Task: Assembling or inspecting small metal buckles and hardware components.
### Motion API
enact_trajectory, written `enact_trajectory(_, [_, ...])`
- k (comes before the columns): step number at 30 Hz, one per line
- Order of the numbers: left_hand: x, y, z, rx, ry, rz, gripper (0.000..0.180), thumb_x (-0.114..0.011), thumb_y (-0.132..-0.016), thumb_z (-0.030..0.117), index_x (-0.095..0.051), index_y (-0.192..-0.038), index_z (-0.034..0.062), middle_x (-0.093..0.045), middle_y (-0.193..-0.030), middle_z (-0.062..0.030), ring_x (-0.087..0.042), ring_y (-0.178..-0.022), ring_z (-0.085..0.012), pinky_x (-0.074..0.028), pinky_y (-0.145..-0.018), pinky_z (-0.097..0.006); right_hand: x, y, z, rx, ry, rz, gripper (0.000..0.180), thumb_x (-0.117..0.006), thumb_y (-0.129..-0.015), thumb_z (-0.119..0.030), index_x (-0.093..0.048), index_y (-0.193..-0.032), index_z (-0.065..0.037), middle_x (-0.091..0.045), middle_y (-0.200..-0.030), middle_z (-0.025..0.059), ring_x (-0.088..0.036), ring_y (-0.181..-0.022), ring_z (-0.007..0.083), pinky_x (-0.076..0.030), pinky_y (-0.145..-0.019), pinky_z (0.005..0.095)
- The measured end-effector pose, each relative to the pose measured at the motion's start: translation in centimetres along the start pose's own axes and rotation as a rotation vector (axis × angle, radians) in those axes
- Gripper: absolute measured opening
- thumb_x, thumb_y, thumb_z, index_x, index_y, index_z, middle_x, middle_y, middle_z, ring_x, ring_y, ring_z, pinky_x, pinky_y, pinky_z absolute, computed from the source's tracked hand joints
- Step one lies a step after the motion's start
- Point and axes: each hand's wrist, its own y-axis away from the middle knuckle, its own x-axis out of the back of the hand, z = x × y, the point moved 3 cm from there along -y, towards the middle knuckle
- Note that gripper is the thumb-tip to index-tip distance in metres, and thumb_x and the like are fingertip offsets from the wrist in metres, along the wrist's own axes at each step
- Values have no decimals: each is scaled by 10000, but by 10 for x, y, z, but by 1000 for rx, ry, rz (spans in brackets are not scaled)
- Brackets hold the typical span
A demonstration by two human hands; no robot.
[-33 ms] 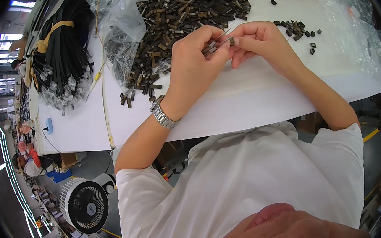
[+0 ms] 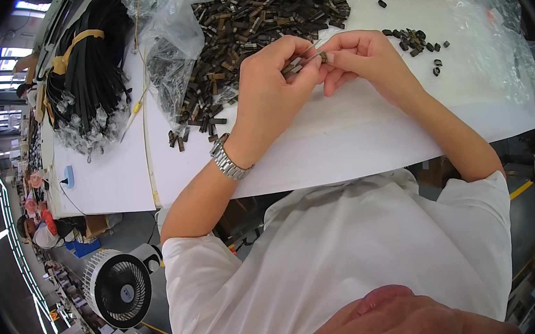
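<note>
Over the white-covered table my left hand (image 2: 275, 79) is closed, with small dark oblong pieces (image 2: 293, 66) and a thin metal strip (image 2: 313, 49) between thumb and fingers. Fingertip to fingertip with it, my right hand (image 2: 367, 61) pinches a small dark brown block (image 2: 323, 57). The fingers partly hide what both hands hold. Behind and left of my hands spreads a large heap of dark brown oblong pieces (image 2: 253, 14). Several short black pieces (image 2: 413, 40) lie scattered to the right.
Clear plastic sheeting (image 2: 170, 28) borders the heap, with more plastic (image 2: 513, 46) at the right edge. A tied bundle of black straps (image 2: 88, 75) lies at the far left. A blue box-shaped item (image 2: 69, 176) and a fan (image 2: 121, 290) are at left.
Both hands stay almost in place, fingertips together. The thin metal strip between them shows less than before.
</note>
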Motion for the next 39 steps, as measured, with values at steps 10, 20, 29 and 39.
enact_trajectory(10, [2, -2, -12, 331, 473, -170, 166, -763, -969, 201, -733, -979, 37, -590, -733, 77, -411, -610, 13, -270, -523, -204, -14, 10, -8, 120, 48, 80, 222, -552, -1062, -119, -683, -1101, 56, -756, -965, 161, -767, -841, 214, -629, -807, 310])
enact_trajectory(20, [-12, 5, 4, 46, 239, -47, 151, -736, -955, 161, -713, -951, 12, -586, -742, 76, -448, -663, 8, -330, -571, -197, -18, 28, 5, 209, -1, 233, 266, -563, -1077, -197, -690, -1086, 38, -751, -914, 126, -755, -786, 187, -622, -800, 307])
enact_trajectory(29, [-14, 10, 5, -18, 203, -109, 193, -737, -939, 176, -723, -992, -9, -668, -795, 13, -555, -714, -29, -444, -642, -213, -29, 45, -3, 229, 50, 278, 247, -639, -1047, -193, -708, -1053, 44, -748, -888, 117, -754, -767, 175, -625, -763, 295])
enact_trajectory(39, [12, -12, -18, -66, -99, 25, 198, -726, -985, 197, -736, -1025, 3, -664, -799, 35, -529, -706, -33, -444, -628, -229, 68, 65, -38, 47, 1062, 536, 206, -735, -974, -190, -739, -1082, -14, -676, -725, 31, -612, -607, 102, -505, -612, 263])
